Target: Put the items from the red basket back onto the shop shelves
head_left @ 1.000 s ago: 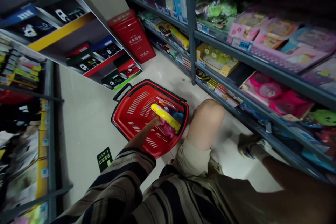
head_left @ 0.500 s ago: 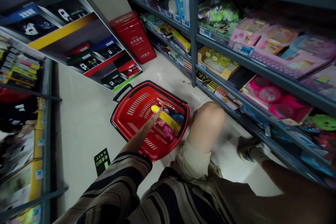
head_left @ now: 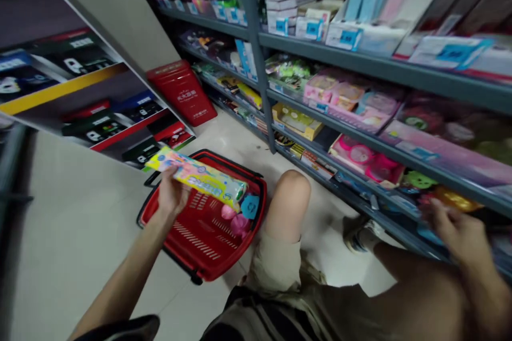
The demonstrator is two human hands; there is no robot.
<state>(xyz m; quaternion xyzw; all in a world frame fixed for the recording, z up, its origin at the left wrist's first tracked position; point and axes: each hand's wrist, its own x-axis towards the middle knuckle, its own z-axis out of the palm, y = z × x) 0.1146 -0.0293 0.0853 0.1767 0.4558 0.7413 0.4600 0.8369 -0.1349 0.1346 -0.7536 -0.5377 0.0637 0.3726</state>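
My left hand grips a long flat package printed in yellow, blue and pink, holding it by one end above a red plastic shopping basket. The package's far end overhangs the basket. Inside lie a pink toy and a blue item. My right hand is at the low shelf on the right, its fingers apart and slightly blurred. It is close to small colourful packets, and I cannot see that it holds any.
Grey metal shelves packed with boxed toys and stationery run along the right. My bent knee stands beside the basket. A red bin stands by a printed display panel on the left, above the pale tiled floor.
My left hand has lifted the long package out of the basket and up to the left. My right hand has come into view at the shelf. The view has tilted upward, showing higher shelves.
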